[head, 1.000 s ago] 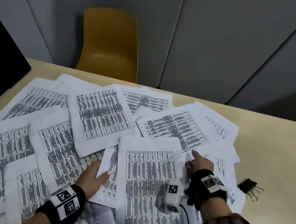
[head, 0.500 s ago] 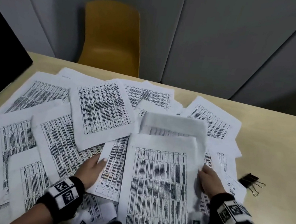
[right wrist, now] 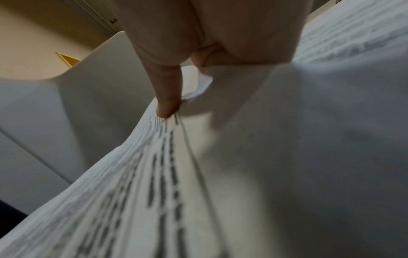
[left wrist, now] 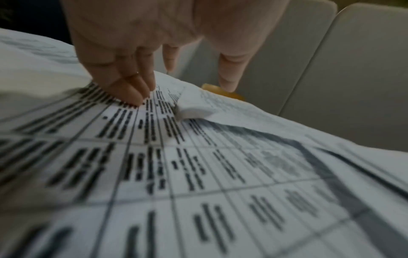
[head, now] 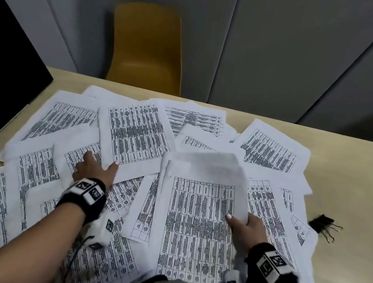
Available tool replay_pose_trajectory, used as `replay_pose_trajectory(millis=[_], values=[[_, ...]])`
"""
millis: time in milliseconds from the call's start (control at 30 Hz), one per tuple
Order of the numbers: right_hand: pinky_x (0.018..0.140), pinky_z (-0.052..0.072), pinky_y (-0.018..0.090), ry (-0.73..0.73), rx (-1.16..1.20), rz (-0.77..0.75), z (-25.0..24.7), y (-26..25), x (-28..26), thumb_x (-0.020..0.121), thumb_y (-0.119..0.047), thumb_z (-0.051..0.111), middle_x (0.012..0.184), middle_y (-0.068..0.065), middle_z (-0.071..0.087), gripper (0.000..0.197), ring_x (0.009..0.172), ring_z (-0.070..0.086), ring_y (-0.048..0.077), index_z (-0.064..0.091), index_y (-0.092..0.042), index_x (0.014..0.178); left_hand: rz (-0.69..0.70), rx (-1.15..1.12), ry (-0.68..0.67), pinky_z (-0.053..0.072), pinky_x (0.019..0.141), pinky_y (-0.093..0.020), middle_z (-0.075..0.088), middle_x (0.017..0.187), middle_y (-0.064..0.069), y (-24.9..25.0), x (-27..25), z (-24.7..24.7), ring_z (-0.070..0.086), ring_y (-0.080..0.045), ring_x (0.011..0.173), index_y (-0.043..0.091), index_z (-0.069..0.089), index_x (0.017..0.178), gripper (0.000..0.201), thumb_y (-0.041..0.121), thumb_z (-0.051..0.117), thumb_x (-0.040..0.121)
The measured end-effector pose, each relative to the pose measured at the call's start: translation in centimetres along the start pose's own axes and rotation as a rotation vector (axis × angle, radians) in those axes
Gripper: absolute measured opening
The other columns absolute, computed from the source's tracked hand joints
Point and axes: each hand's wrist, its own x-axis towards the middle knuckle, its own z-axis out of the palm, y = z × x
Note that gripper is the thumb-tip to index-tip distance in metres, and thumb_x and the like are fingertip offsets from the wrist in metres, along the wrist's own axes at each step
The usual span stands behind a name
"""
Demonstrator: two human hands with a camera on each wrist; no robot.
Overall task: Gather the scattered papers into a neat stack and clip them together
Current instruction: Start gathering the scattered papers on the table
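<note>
Several printed sheets [head: 134, 134] lie scattered and overlapping across the beige table [head: 353, 182]. My right hand [head: 244, 225] grips a small stack of sheets [head: 195, 225] at its right edge, near the table's front. The thumb [right wrist: 167, 101] lies on top, the other fingers are hidden underneath, and the stack's far end curls upward. My left hand [head: 96, 167] reaches forward on the left, and its straight fingers [left wrist: 130, 90] press flat on a loose sheet [left wrist: 198, 174]. Black binder clips [head: 322, 224] lie on bare table to the right of the papers.
A yellow chair [head: 145, 48] stands behind the table's far edge, against grey wall panels. A dark panel [head: 5, 70] rises at the table's left side. Bare table surface shows at the right and far right.
My right hand has taken hold of sheets and drawn them toward me into a small stack. My left hand has moved forward and left onto another sheet.
</note>
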Motion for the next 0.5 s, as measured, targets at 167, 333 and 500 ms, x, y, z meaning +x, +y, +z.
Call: replay_pose_trajectory(millis=[167, 333, 500], values=[[0.046, 0.04, 0.026, -0.009, 0.08, 0.071, 0.2, 0.1, 0.0, 0.084, -0.016, 0.066, 0.06, 0.007, 0.051, 0.017, 0.052, 0.046, 0.019, 0.057, -0.005, 0.074, 0.134, -0.009, -0.087, 0.041, 0.1, -0.052, 0.028, 0.139, -0.02, 1.0, 0.1, 1.3, 0.046, -0.044, 0.118, 0.022, 0.014, 0.145, 0.089, 0.018, 0.071, 0.077], [0.05, 0.043, 0.027, 0.031, 0.108, 0.086, 0.3, -0.2, -0.4, 0.085, -0.017, 0.065, 0.066, 0.01, 0.055, 0.015, 0.057, 0.05, 0.021, 0.057, -0.007, 0.077, 0.121, -0.176, -0.141, 0.047, 0.078, -0.037, 0.042, 0.141, -0.022, 0.9, -0.4, 1.5, 0.054, -0.039, 0.111, 0.028, 0.004, 0.147, 0.098, -0.006, 0.065, 0.078], [0.05, 0.041, 0.021, 0.259, 0.084, 0.015, 1.1, -0.5, -0.3, 0.086, -0.012, 0.06, 0.073, 0.01, 0.064, 0.011, 0.061, 0.058, 0.022, 0.06, -0.003, 0.093, 0.216, -0.126, -0.412, 0.051, 0.079, -0.035, 0.054, 0.134, -0.015, -1.8, -2.7, 1.4, 0.059, -0.027, 0.1, 0.022, 0.019, 0.145, 0.088, -0.004, 0.067, 0.076]])
